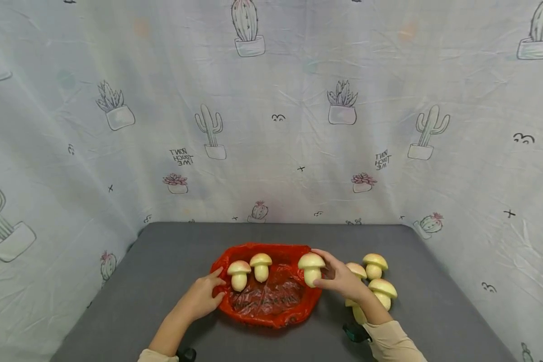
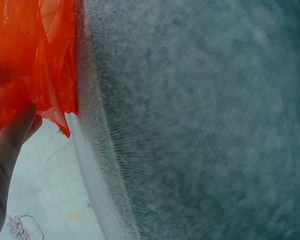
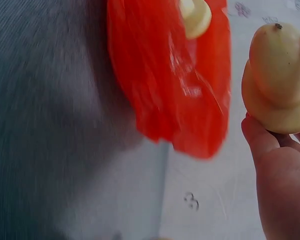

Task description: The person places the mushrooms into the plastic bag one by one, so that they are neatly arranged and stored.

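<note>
Leftward, the grey table (image 1: 158,271) runs from its slanting left edge to the left hand (image 1: 200,297), low and left of centre. That hand touches the left rim of a red bag (image 1: 278,322); whether finger and thumb pinch the plastic, I cannot tell. The bag sits below the centre of the frame, mouth gaping. Within it are two mushrooms, one near the left wall (image 1: 239,281) and the other farther back (image 1: 261,271); bare plastic lining shows to their right. At the right rim, the right hand (image 1: 343,279) grips a third mushroom (image 1: 311,275) by finger and thumb; the right wrist view shows it apart from the bag. Four loose mushrooms (image 1: 383,291) cluster beyond, some partly behind the right hand and forearm. Table spreads between them and the right edge; another strip separates the bag from the far edge, by the curtain (image 1: 276,146).
</note>
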Motion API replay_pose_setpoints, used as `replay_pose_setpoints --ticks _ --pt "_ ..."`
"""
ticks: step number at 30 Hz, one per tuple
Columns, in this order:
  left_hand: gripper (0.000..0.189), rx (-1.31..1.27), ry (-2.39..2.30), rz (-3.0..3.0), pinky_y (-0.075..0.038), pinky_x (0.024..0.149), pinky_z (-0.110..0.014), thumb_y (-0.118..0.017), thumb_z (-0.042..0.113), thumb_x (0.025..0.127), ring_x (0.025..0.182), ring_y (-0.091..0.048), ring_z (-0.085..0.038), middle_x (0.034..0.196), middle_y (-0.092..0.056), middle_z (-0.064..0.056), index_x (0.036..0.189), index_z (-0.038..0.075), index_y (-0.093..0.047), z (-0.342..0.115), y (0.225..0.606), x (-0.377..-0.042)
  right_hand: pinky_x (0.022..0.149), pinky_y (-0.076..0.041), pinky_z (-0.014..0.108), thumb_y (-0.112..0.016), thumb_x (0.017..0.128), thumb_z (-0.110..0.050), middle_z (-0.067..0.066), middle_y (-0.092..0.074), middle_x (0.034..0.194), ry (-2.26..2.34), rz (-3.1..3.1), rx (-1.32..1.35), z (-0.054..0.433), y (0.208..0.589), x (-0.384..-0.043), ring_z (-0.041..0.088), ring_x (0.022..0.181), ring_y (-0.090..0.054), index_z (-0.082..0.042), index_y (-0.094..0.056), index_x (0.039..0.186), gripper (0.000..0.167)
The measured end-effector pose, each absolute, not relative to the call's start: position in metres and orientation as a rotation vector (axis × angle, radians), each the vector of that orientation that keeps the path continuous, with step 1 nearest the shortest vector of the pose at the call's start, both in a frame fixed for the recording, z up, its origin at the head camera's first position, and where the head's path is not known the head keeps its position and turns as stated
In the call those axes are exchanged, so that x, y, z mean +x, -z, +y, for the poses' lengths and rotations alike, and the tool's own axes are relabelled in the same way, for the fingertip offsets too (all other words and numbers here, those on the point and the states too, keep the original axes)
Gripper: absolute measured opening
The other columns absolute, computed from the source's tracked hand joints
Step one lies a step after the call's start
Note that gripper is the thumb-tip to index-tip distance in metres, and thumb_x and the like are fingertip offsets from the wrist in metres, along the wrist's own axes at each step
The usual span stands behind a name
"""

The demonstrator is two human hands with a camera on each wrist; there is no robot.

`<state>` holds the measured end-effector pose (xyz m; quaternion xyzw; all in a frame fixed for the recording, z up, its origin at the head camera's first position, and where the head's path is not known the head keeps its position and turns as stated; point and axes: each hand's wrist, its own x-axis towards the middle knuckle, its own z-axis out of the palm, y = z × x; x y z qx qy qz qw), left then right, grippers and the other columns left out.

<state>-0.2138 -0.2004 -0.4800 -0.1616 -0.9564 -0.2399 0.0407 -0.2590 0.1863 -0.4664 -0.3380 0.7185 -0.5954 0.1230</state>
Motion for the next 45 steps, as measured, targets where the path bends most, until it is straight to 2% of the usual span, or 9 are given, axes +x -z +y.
replay_pose_setpoints --ticks 5,8,11,17,22,27,32,39,45 --pt "0.022 -0.504 0.735 -2.915 -0.052 0.079 -0.041 -0.070 0.008 0.081 0.108 -0.061 -0.037 0.138 -0.049 -0.023 0.102 0.000 -0.071 -0.199 0.482 -0.214 0.088 -0.051 0.028 -0.063 0.090 -0.008 0.025 -0.038 0.142 1.688 2.145 -0.960 0.168 0.469 -0.263 0.014 0.116 -0.055 0.001 -0.018 0.149 0.075" --pt "0.022 -0.497 0.728 -2.909 -0.051 0.085 -0.045 -0.070 0.009 0.081 0.110 -0.060 -0.038 0.137 -0.050 -0.023 0.102 0.000 -0.071 -0.200 0.482 -0.215 0.087 -0.051 0.028 -0.065 0.089 -0.010 0.023 -0.042 0.140 1.655 2.185 -0.939 0.159 0.472 -0.267 0.024 0.116 -0.055 0.000 -0.020 0.149 0.075" --pt "0.022 -0.492 0.723 -2.909 -0.050 0.088 -0.047 -0.071 0.009 0.081 0.111 -0.060 -0.038 0.136 -0.051 -0.023 0.102 0.000 -0.071 -0.200 0.483 -0.216 0.085 -0.051 0.028 -0.066 0.089 -0.012 0.019 -0.044 0.138 1.612 2.223 -0.911 0.149 0.475 -0.272 0.029 0.117 -0.054 -0.002 -0.023 0.149 0.074" --pt "0.023 -0.503 0.729 -2.901 -0.050 0.088 -0.047 -0.070 0.009 0.081 0.109 -0.061 -0.038 0.136 -0.051 -0.024 0.102 -0.001 -0.071 -0.200 0.483 -0.217 0.082 -0.049 0.029 -0.069 0.087 -0.022 0.017 -0.045 0.137 1.508 2.328 -0.838 0.130 0.477 -0.281 0.030 0.117 -0.052 -0.007 -0.028 0.148 0.076" --pt "0.022 -0.508 0.724 -2.898 -0.051 0.086 -0.046 -0.070 0.009 0.081 0.110 -0.060 -0.038 0.137 -0.050 -0.023 0.102 0.000 -0.071 -0.201 0.484 -0.216 0.083 -0.049 0.035 -0.070 0.086 -0.028 0.014 -0.046 0.138 1.415 2.422 -0.783 0.117 0.479 -0.288 0.028 0.117 -0.052 -0.009 -0.029 0.148 0.077" --pt "0.021 -0.497 0.727 -2.902 -0.051 0.085 -0.045 -0.070 0.008 0.082 0.111 -0.059 -0.038 0.138 -0.050 -0.022 0.101 0.001 -0.071 -0.200 0.484 -0.216 0.086 -0.048 0.041 -0.072 0.084 -0.028 0.014 -0.052 0.132 1.335 2.525 -0.765 0.107 0.482 -0.293 0.026 0.108 -0.056 -0.006 -0.033 0.146 0.076" --pt "0.021 -0.490 0.733 -2.902 -0.051 0.085 -0.045 -0.070 0.008 0.081 0.111 -0.059 -0.038 0.138 -0.050 -0.022 0.101 0.000 -0.071 -0.200 0.483 -0.215 0.082 -0.049 0.042 -0.073 0.082 -0.023 0.017 -0.054 0.128 1.312 2.582 -0.700 0.100 0.485 -0.293 0.025 0.100 -0.058 -0.001 -0.033 0.145 0.078" --pt "0.021 -0.497 0.710 -2.883 -0.051 0.087 -0.046 -0.070 0.008 0.081 0.111 -0.060 -0.037 0.137 -0.051 -0.023 0.100 0.000 -0.072 -0.200 0.482 -0.217 0.080 -0.050 0.041 -0.073 0.082 -0.019 0.019 -0.052 0.130 1.319 2.594 -0.669 0.095 0.491 -0.298 0.025 0.099 -0.058 0.002 -0.030 0.145 0.079" --pt "0.021 -0.509 0.718 -2.881 -0.052 0.082 -0.043 -0.070 0.007 0.081 0.108 -0.061 -0.037 0.137 -0.051 -0.023 0.100 0.000 -0.071 -0.200 0.482 -0.216 0.081 -0.049 0.043 -0.073 0.082 -0.017 0.022 -0.048 0.134 1.321 2.582 -0.651 0.092 0.498 -0.301 0.028 0.102 -0.057 0.003 -0.030 0.145 0.079"
